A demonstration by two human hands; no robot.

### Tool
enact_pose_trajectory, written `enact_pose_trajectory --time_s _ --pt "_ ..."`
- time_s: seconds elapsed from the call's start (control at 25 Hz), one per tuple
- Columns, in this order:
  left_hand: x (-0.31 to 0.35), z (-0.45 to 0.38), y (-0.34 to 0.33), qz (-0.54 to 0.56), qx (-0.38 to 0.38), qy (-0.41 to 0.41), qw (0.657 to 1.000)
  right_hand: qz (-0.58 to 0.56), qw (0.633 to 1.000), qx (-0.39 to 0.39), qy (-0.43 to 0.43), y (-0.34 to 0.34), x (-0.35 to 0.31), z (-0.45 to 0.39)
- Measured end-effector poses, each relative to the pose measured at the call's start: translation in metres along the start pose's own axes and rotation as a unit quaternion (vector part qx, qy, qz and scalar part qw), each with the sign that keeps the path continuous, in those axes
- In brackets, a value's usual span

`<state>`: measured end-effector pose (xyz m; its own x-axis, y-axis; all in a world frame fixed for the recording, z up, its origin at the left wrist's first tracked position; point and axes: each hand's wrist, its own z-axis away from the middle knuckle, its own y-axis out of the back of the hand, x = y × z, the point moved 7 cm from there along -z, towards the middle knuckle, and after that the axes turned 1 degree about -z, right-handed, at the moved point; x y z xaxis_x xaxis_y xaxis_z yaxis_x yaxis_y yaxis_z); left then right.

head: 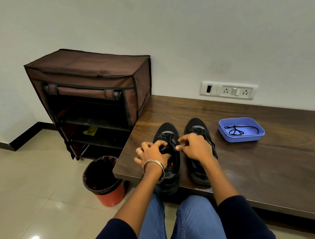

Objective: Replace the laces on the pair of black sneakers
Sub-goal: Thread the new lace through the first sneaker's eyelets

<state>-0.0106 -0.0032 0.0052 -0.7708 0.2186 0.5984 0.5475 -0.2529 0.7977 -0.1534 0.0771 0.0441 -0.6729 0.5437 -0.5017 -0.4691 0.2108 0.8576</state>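
Observation:
Two black sneakers stand side by side on the dark wooden bench, toes pointing at the wall. My left hand grips the tongue and lace area of the left sneaker. My right hand hovers over the right sneaker, fingers curled toward the left shoe's lacing; whether it pinches a lace end is hidden. A loose black lace lies coiled in a blue plastic tray to the right of the shoes.
A brown fabric shoe rack stands against the wall left of the bench. A red bin with a black liner sits on the tiled floor by the bench corner. A wall socket plate is behind the bench. My knees in jeans are below.

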Motion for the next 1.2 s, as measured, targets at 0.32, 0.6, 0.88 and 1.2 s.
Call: enact_pose_trajectory --time_s 0.32,0.6,0.88,1.2 --pt "-0.017 -0.007 -0.002 0.011 0.023 0.018 1.0 -0.529 0.824 0.191 0.077 0.049 -0.005 0.012" --pt "-0.01 -0.013 -0.005 0.021 0.027 -0.019 0.999 -0.508 0.855 0.096 0.025 0.023 -0.012 0.006" --pt "-0.008 -0.013 -0.006 -0.021 0.033 -0.057 0.998 -0.085 0.996 0.007 -0.026 -0.023 0.001 -0.005" --pt "-0.013 -0.014 -0.006 0.014 0.042 -0.041 0.998 -0.135 0.983 0.121 0.001 0.009 -0.003 0.007"
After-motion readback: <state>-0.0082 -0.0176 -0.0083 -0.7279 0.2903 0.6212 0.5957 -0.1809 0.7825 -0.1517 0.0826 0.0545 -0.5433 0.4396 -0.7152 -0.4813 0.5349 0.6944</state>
